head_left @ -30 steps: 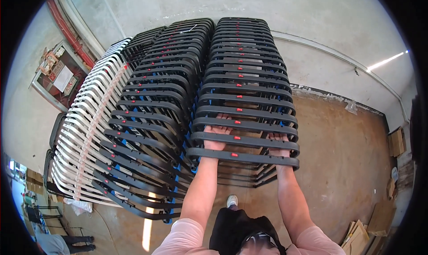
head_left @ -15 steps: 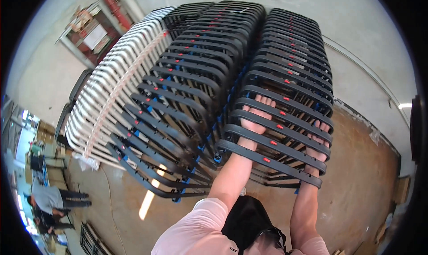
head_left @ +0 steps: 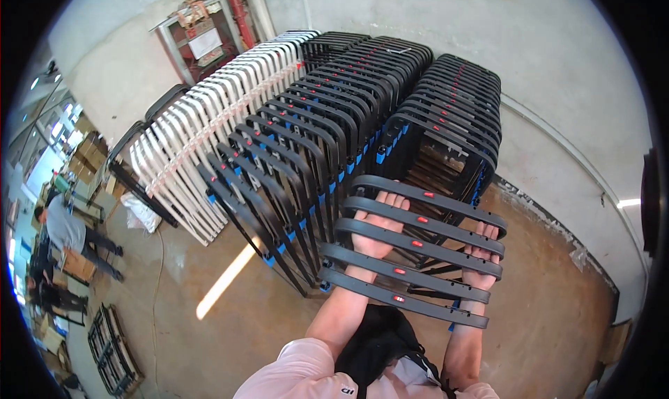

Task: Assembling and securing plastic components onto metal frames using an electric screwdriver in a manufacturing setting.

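Note:
Several black U-shaped metal frames point(head_left: 440, 282), each with a small red piece on its top bar, are bunched in front of me. My left hand point(head_left: 376, 232) reaches up through them from below, its fingers curled over one of the far bars. My right hand point(head_left: 481, 259) grips the same bunch near its right-hand bends. The lower legs of the bunch are mostly hidden under the top bars. A gap separates it from the right row of like black frames point(head_left: 463, 96), whose blue feet show at the near end.
Left of that row stands a longer row of black frames point(head_left: 300, 131), then a row of white frames point(head_left: 209, 113). A black frame stack point(head_left: 111, 350) lies on the floor at lower left. Two people point(head_left: 66, 225) are at far left. Walls rise behind and right.
The bunch of frames has come away from the right row toward me, held in both hands. A gap has opened between them, and my view has shifted back.

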`<state>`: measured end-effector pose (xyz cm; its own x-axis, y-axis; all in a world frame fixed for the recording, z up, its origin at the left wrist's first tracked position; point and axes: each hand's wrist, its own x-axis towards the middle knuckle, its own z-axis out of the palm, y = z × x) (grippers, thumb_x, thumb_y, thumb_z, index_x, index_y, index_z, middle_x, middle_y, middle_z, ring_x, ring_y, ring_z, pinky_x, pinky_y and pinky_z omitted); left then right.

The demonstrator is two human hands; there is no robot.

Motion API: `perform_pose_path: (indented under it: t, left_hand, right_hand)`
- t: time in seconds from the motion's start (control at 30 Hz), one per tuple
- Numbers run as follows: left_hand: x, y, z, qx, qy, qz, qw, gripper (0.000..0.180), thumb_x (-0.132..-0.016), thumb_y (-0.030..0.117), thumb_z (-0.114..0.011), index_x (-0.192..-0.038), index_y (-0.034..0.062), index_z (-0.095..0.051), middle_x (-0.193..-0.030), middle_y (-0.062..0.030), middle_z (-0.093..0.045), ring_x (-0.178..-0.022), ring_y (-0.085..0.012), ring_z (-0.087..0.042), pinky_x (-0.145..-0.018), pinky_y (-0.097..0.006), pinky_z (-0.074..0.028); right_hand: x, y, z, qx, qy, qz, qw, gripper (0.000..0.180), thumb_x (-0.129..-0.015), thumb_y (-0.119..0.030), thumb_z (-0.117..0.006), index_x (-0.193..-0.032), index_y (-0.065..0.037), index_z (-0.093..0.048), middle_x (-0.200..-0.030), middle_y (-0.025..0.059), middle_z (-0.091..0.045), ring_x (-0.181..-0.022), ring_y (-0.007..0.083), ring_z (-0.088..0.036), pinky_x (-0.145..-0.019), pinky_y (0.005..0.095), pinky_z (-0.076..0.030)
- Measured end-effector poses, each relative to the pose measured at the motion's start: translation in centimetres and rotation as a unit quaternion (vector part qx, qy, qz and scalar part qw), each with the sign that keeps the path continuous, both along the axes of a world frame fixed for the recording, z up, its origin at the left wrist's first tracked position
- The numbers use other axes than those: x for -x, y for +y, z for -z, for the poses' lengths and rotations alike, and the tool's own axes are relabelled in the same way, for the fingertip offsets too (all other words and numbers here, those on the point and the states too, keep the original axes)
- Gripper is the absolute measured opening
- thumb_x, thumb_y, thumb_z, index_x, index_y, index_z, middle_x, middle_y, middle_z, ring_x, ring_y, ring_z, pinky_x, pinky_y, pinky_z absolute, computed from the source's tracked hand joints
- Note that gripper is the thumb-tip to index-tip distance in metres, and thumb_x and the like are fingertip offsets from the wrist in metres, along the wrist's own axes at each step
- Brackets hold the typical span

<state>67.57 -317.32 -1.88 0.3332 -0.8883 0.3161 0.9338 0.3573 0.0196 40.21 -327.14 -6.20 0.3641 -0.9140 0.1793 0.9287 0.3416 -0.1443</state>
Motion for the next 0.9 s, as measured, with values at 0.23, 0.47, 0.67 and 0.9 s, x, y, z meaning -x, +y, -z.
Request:
perform_pose_path:
  t: [0.23,0.47,0.67,0.9]
  left_hand:
    - [6.3,11.9,-0.5,0.393,-0.075,0.046,0.915,0.062,-0.111,0.042,-0.032,-0.156,0.0001,-0.04,-0.158,-0.0121,-0.046,-0.136,-0.0267,-0.048,-0.128,-0.039,-0.028]
    - [21.1,31.3,-6.4,0.026,0.053,-0.303,0.951,0.067,-0.111,0.041,-0.034,-0.165,0.0028,-0.027,-0.174,-0.0128,-0.024,-0.161,-0.0284,-0.023,-0.134,-0.045,-0.019]
    - [32.3,53.7,-10.8,0.061,0.069,-0.47,0.878,0.069,-0.112,0.043,-0.032,-0.166,0.0015,-0.024,-0.175,-0.013,-0.021,-0.161,-0.0292,-0.024,-0.134,-0.046,-0.019]
    - [46.6,76.8,-13.3,0.038,0.126,-0.626,0.768,0.066,-0.111,0.042,-0.033,-0.164,0.0021,-0.03,-0.172,-0.0154,-0.029,-0.159,-0.0312,-0.028,-0.135,-0.047,-0.018]
  right_hand:
    - [5.3,8.6,-3.5,-0.106,0.08,-0.098,0.986,0.057,-0.109,-0.037,-0.038,-0.162,-0.016,-0.044,-0.17,0.0028,-0.041,-0.159,0.0294,-0.031,-0.118,0.0531,-0.041]
    - [10.3,20.7,-16.1,-0.106,0.138,-0.184,0.968,0.056,-0.112,-0.032,-0.036,-0.164,-0.011,-0.038,-0.172,0.0057,-0.035,-0.161,0.0277,-0.025,-0.132,0.0477,-0.017]
    - [11.1,36.2,-19.2,-0.016,0.144,-0.397,0.906,0.054,-0.112,-0.034,-0.037,-0.16,-0.012,-0.046,-0.167,0.0049,-0.044,-0.16,0.0261,-0.03,-0.13,0.0435,-0.022]
    - [9.5,55.4,-15.1,0.247,-0.056,-0.649,0.717,0.055,-0.107,-0.039,-0.046,-0.156,-0.014,-0.054,-0.161,0.0027,-0.052,-0.156,0.0253,-0.037,-0.126,0.0427,-0.029]
